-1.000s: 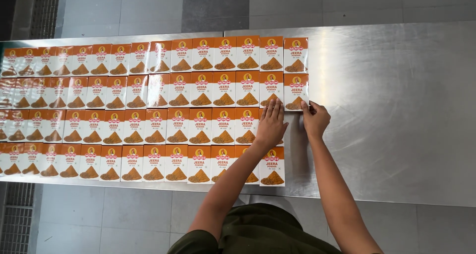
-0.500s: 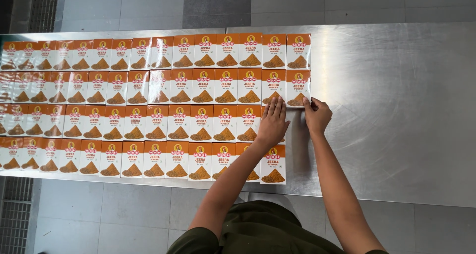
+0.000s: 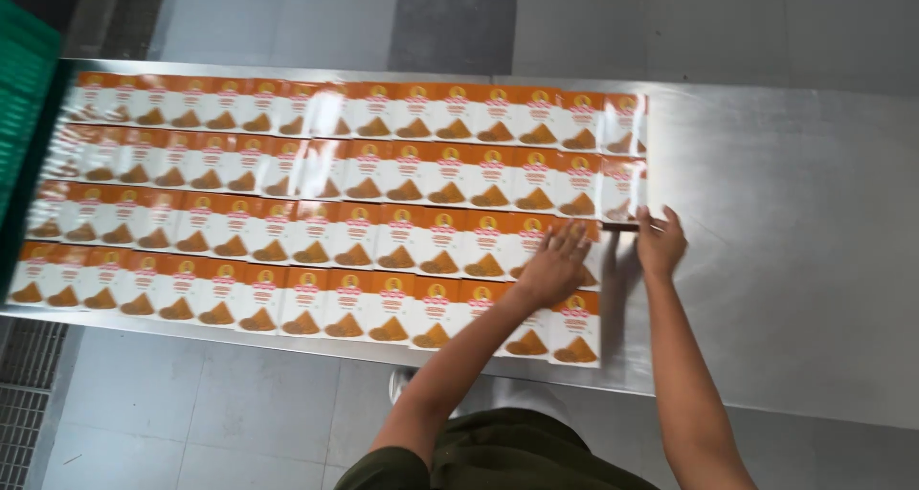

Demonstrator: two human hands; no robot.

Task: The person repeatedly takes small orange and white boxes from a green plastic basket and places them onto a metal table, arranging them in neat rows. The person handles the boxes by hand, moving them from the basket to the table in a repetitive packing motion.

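Note:
Long strips of orange and white sachets (image 3: pixel 364 203) lie in rows across a steel table (image 3: pixel 795 222), each sachet showing a brown powder heap. My left hand (image 3: pixel 553 265) lies flat on the third row near its right end, fingers spread. My right hand (image 3: pixel 659 243) rests just past the right end of that row, fingertips touching the edge of the strip and the bare steel. Neither hand grips anything. The view is motion-blurred.
A green plastic crate (image 3: pixel 24 117) shows at the far left edge. The table's near edge (image 3: pixel 287 342) runs along the lowest strip. Grey floor tiles lie beyond and below the table, with a metal floor grate (image 3: pixel 24 394) at bottom left.
The view has shifted, so the strips and hands sit lower and further right. My hands have slid slightly down the third row's right end and stay flat.

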